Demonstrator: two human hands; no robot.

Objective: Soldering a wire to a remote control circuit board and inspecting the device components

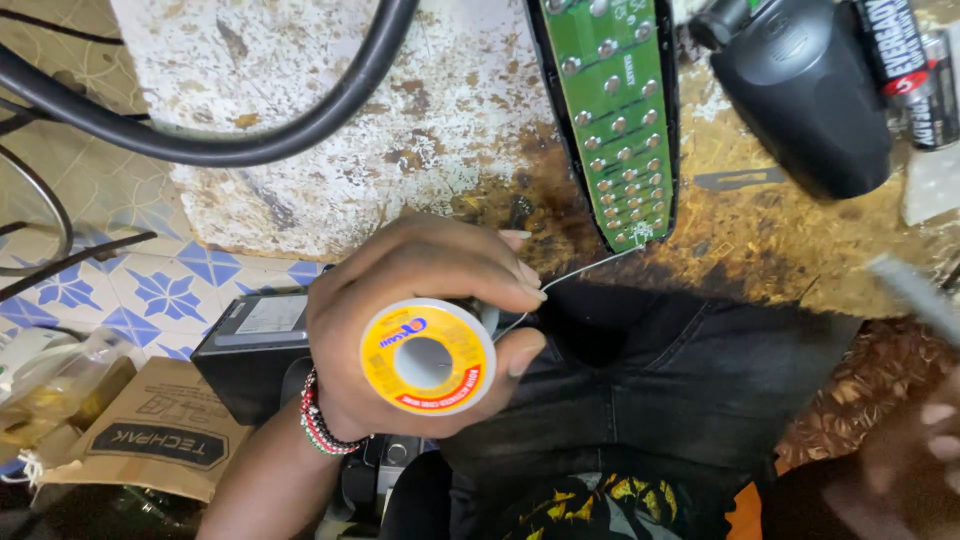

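Head view: our left hand (420,300) grips the solder spool (427,357), fingers curled, thumb and forefinger pinching its wire (580,270). Wire runs up-right to the green board (615,110)'s near end. Right hand (915,460) blurred, grip unclear.

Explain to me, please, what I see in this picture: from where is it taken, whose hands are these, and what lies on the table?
No machine is here. A camera worn on a person's head looks down at their own two bare hands and lap.

The left hand holds a spool of solder wire with a yellow and red label. A thin strand of solder runs from the fingers toward the end of a long green circuit board studded with small round parts.

The right hand is blurred at the lower right edge. It seems to hold a grey tool, too blurred to name.

The circuit board lies on a worn, stained workbench, beside a black plastic housing, two batteries and a thick black cable.
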